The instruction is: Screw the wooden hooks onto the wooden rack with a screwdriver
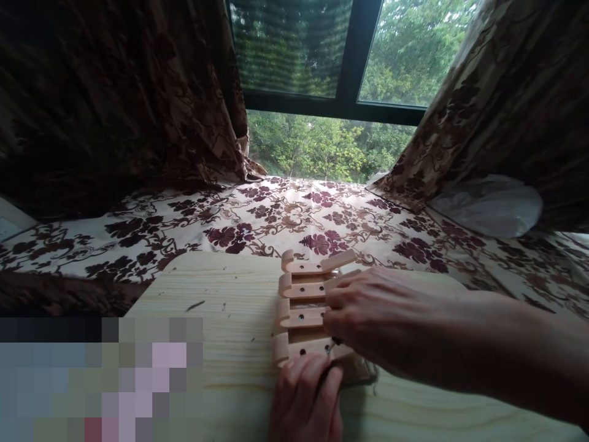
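A pale wooden rack (307,318) lies on the table, with several parallel slats, raised rounded ends on its left side and dark screw holes along each slat. My left hand (306,396) is closed on its near end, fingers curled over the edge. Over the rack's right side is my right hand (354,307), fingers pinched together. A thin metal tip (329,347) shows below those fingers at the nearest slat's right hole; the rest of this slim tool is hidden, so its exact kind is unclear. Something clear and crinkled shows beneath the slats.
The light wooden tabletop (221,331) bears a small dark sliver (196,305) and specks at left. Behind it spreads a floral cloth (294,212), below a window between patterned curtains. A white translucent bag (492,205) lies at the right. The lower left corner is blurred out.
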The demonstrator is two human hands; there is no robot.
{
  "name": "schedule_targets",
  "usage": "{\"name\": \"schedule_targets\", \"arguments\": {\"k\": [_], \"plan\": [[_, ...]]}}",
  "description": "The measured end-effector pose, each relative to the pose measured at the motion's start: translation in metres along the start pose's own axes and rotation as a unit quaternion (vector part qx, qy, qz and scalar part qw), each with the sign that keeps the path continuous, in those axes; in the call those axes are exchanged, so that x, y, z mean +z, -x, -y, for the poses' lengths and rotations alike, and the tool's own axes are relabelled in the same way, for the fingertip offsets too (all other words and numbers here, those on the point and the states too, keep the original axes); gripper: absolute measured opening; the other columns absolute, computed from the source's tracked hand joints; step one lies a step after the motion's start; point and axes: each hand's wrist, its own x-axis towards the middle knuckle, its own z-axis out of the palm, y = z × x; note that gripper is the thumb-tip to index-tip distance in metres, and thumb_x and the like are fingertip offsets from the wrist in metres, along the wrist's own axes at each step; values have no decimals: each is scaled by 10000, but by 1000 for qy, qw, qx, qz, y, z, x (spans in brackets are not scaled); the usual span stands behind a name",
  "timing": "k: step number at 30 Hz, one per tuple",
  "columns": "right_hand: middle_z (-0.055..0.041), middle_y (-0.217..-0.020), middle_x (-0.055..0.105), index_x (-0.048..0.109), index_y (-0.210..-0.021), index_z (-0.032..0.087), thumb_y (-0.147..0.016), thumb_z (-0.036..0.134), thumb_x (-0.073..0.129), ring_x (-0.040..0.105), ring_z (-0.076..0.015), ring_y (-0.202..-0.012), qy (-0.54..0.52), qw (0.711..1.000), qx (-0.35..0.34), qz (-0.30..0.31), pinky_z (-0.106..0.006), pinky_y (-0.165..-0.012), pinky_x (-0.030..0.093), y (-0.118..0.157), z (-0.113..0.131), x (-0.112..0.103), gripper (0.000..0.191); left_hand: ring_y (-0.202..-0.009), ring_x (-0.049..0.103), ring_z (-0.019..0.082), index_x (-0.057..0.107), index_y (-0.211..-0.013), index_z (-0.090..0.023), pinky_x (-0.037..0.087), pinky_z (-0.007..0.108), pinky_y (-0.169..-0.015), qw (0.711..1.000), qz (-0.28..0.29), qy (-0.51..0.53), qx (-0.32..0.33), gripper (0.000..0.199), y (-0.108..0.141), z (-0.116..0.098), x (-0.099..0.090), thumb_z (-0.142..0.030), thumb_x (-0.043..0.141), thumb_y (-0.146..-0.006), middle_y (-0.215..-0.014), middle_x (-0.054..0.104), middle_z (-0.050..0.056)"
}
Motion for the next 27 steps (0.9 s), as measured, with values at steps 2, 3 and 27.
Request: {"name": "schedule_targets", "arguments": {"k": [2, 3, 27], "plan": [[-49, -792, 633, 630, -782, 157, -819, 28, 543, 555, -142, -711, -4, 1000, 4, 3, -263, -625, 398, -1, 0, 4, 160, -1084, 536, 219, 622, -1129, -207, 380, 364, -1011, 1000, 2, -2, 0, 405, -1, 0, 0, -66, 607, -750, -1094, 650, 52], [-47, -772, 631, 630, -777, 156, -821, 29, 540, 555, -142, -709, -5, 1000, 3, 0, -263, -627, 395, -1, -1, 6, 162, -1084, 536, 217, 622, -1128, -209, 377, 362, -1013, 1000, 4, -3, 0, 397, -1, 0, 0, -70, 605, -757, -1095, 650, 52], [-70, -844, 633, 653, -812, 139, -838, 36, 521, 545, -150, -753, -26, 999, -37, 0, -274, -643, 377, -11, 0, 8, 170, -1137, 496, 208, 615, -1122, -180, 338, 366, -1051, 998, -4, 56, -33, 346, -2, -6, -2, -43, 537, -814, -1136, 618, 60]]}}
